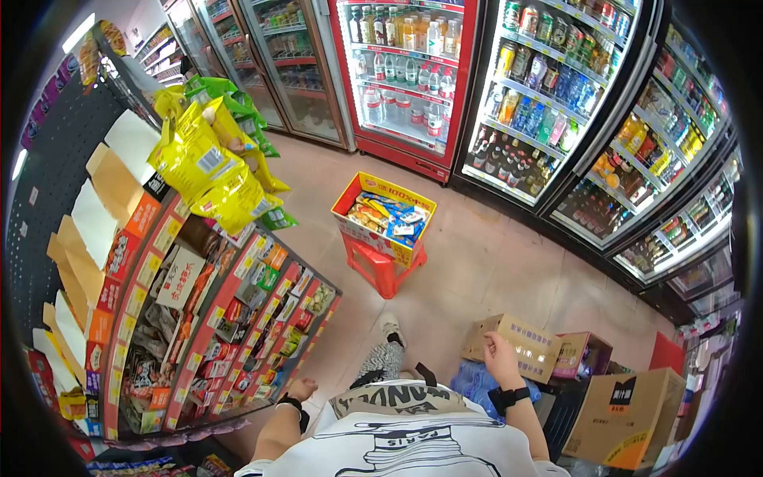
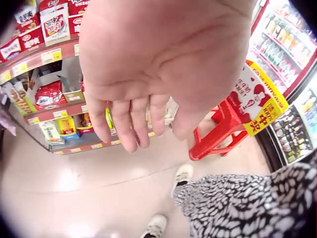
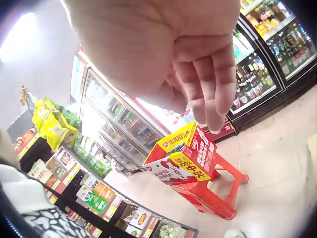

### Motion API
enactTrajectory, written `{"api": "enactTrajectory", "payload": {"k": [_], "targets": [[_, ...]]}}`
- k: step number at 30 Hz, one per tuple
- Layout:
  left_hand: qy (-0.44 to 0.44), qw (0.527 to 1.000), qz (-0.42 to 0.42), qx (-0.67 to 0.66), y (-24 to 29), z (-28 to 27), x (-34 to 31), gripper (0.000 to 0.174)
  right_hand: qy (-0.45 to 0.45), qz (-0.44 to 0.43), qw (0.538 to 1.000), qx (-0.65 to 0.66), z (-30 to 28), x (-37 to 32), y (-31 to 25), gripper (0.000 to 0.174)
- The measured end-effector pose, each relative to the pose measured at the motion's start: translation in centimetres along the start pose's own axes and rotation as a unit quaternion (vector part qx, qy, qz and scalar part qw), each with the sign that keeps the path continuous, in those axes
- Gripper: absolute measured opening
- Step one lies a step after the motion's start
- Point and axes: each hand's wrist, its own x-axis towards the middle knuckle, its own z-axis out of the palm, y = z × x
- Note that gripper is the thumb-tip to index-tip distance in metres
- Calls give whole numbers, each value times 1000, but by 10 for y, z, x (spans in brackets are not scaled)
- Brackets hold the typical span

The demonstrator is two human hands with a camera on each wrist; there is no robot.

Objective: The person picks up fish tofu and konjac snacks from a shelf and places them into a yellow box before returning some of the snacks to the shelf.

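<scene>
My left hand (image 1: 302, 389) hangs low beside the snack shelf (image 1: 195, 350), holding nothing. In the left wrist view its palm (image 2: 163, 64) faces the camera and the fingers dangle loosely. My right hand (image 1: 501, 358) is held at waist height and overlaps a taped carton (image 1: 531, 343) in the head view. The right wrist view shows that hand (image 3: 168, 49) with relaxed, slightly bent fingers and nothing in them. Ahead of me a yellow and red display box (image 1: 409, 188) of small wrapped packs (image 1: 381, 216) sits on a red plastic stool (image 1: 387, 277).
Yellow chip bags (image 1: 208, 163) hang off the shelf's end at left. Lit drink fridges (image 1: 404, 79) line the far side and the right. A large cardboard box (image 1: 624, 417) and wrapped blue bottles (image 1: 477, 383) stand at my right. Tiled floor (image 1: 318, 238) surrounds the stool.
</scene>
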Motion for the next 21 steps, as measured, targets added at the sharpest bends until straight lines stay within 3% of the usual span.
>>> {"api": "enactTrajectory", "payload": {"k": [1, 2, 4, 7, 8, 10, 12, 13, 15, 16, 18, 21], "targets": [[-23, 996, -3, 80, -5, -3, 13, 31, 1, -3, 1000, 0, 1, 11, 2, 24], [-20, 997, -2, 79, 13, -12, 15, 31, 10, 0, 1000, 14, 2, 22, 3, 24], [-75, 988, -137, -10, 47, -28, 7, 28, 15, 26, 999, 20, 2, 49, 4, 25], [-101, 991, -85, -13, 69, -41, 49, 30, 25, 4, 1000, 12, -5, 91, -11, 24], [-49, 993, -108, -14, 81, -44, 66, 30, 30, -2, 1000, 8, -8, 113, -18, 24], [-28, 999, -18, 35, 104, -58, 118, 34, 37, -24, 999, -4, -14, 145, -31, 23], [-9, 974, 140, 178, 125, -72, 173, 38, 28, -22, 999, -8, -22, 171, -52, 23], [-14, 986, 150, 65, 147, -78, 182, 34, 30, -32, 999, -6, -23, 184, -60, 23], [38, 994, 94, -44, 255, -120, 144, 29, 21, -37, 999, -9, -20, 202, -68, 23], [39, 994, 93, -43, 275, -128, 153, 29, 14, -43, 999, -15, -18, 212, -71, 23], [42, 967, 183, -170, 294, -133, 165, 32, -4, -56, 998, -37, -12, 233, -73, 22], [48, 973, 149, -171, 314, -143, 157, 34, -54, -72, 994, -62, -6, 266, -79, 22]]}}
